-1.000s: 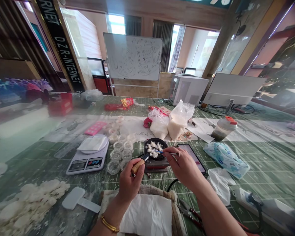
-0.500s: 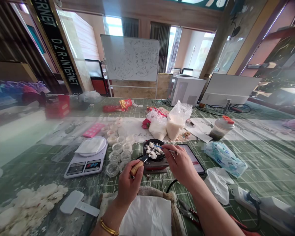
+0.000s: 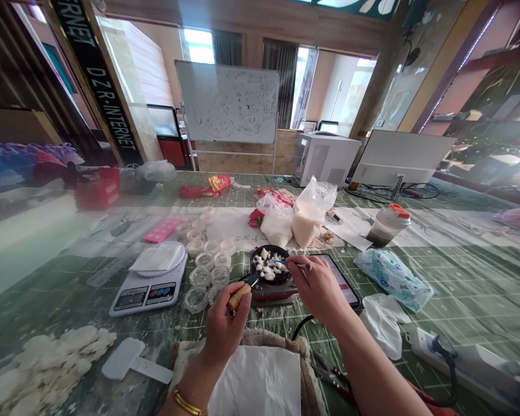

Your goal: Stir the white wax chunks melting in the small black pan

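Note:
A small black pan (image 3: 255, 257) sits on a low electric hot plate (image 3: 272, 293), filled with white wax-like chunks (image 3: 267, 267). My left hand (image 3: 226, 320) is closed round the pan's wooden handle (image 3: 239, 296). In my right hand (image 3: 316, 286) is a thin stirring stick (image 3: 281, 262), pinched between the fingers, with its bluish end among the chunks. Left of the pan stand several clear round cups (image 3: 202, 276). A tablet (image 3: 344, 283) lies partly hidden behind my right hand. Paper on a folded towel (image 3: 260, 378) lies between my forearms.
At left are a digital scale (image 3: 151, 283), a white scraper (image 3: 123, 358) and a heap of white flakes (image 3: 47, 370). Bags of white granules (image 3: 307, 222) stand behind the pan. To the right are a wipes pack (image 3: 394, 277), a lidded shaker bottle (image 3: 387, 225), a power strip (image 3: 472, 358) and pliers (image 3: 333, 372).
The stick's end has shifted slightly within the pan, and the white chunks lie a little differently. My left hand keeps its hold on the handle. The whole view has drifted slightly.

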